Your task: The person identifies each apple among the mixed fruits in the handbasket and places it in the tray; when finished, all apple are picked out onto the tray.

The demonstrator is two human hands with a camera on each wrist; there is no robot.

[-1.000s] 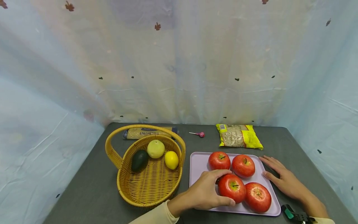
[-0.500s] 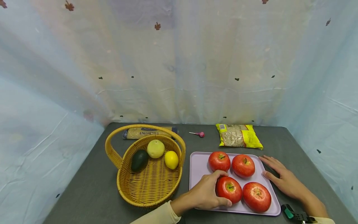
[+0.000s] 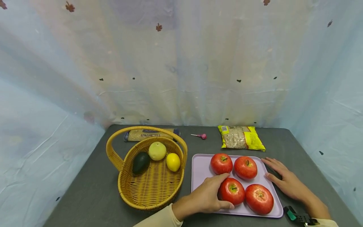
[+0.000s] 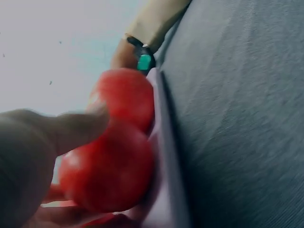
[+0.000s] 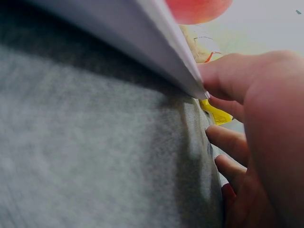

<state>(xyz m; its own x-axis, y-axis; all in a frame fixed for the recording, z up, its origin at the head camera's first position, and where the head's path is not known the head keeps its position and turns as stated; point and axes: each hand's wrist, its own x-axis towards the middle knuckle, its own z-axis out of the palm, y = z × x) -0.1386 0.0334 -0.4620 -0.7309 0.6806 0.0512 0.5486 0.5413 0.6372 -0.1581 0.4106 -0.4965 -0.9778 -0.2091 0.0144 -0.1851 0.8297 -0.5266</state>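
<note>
Four-sided and pale purple, a tray (image 3: 202,160) bears several red apples, two at the back and two at the front. My left hand (image 3: 208,195) grips the front-left apple (image 3: 232,190), its thumb (image 4: 78,128) on the near side and fingers on the far side. Close to that apple sits the front-right apple (image 3: 259,199). Behind them are the back-left apple (image 3: 221,163) and the back-right apple (image 3: 245,167). My right hand (image 3: 289,181) lies with straight fingers at the tray's right edge, its thumb (image 5: 228,76) against the rim.
Left of the tray stands a wicker basket (image 3: 151,192) with a tall handle, holding an avocado (image 3: 141,162), a pale green round fruit (image 3: 157,151) and a lemon (image 3: 173,162). Along the back lie a spaghetti pack (image 3: 141,135), a lollipop (image 3: 202,136) and a yellow bag (image 3: 241,137).
The left hand has brought the front-left apple slightly left, which opens a small gap to the front-right apple. My right hand has stayed at the tray's edge.
</note>
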